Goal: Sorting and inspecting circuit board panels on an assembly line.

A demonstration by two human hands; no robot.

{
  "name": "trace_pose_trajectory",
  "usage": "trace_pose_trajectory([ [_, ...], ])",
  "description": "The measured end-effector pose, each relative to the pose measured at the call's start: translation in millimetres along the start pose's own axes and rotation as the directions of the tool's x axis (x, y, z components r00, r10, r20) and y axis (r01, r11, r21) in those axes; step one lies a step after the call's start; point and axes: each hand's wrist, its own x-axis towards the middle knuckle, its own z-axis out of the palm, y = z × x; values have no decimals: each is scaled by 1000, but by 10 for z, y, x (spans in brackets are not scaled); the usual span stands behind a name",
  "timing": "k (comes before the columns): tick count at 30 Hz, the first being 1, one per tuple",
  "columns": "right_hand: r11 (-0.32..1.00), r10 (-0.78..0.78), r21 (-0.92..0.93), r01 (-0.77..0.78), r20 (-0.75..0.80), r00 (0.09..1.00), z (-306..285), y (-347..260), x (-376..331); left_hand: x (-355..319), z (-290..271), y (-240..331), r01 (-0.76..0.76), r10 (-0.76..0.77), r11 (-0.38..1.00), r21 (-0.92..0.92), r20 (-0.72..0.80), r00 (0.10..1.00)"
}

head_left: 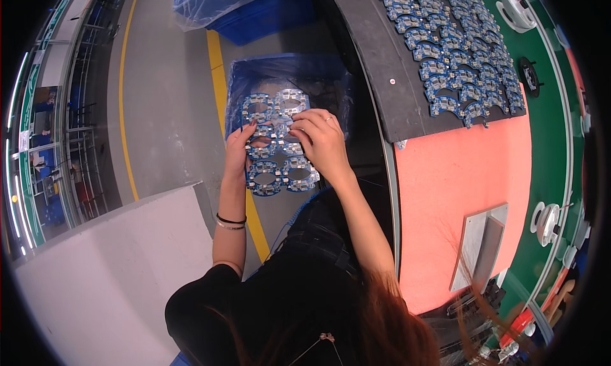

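Above a blue bin lined with clear plastic (238,79) I hold a panel of blue circuit boards (264,168), made of curved boards with oval openings set in two columns. My left hand (238,148) grips the panel's left edge, thumb on top and the other fingers hidden beneath. Over the right column lies my right hand (320,137), its fingers bent and the fingertips touching the boards near the middle. Something small and pale shows at those fingertips, but I cannot make out whether it is pinched.
To the right, rows of curved circuit boards (439,51) lie on a dark mat (369,35) beside an orange-pink surface (433,175) bearing a metal angle block (480,245). Another plastic-covered blue bin (267,19) stands ahead. At lower left is a white panel (121,264).
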Motion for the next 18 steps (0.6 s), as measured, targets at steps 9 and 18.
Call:
trace_pose_trajectory([
  [9, 986, 85, 129, -104, 143, 986, -212, -40, 30, 45, -31, -22, -31, 30, 1000, -7, -13, 999],
  [18, 998, 42, 49, -49, 133, 990, -150, -94, 7, 98, -33, -32, -37, 37, 998, -44, -18, 999],
])
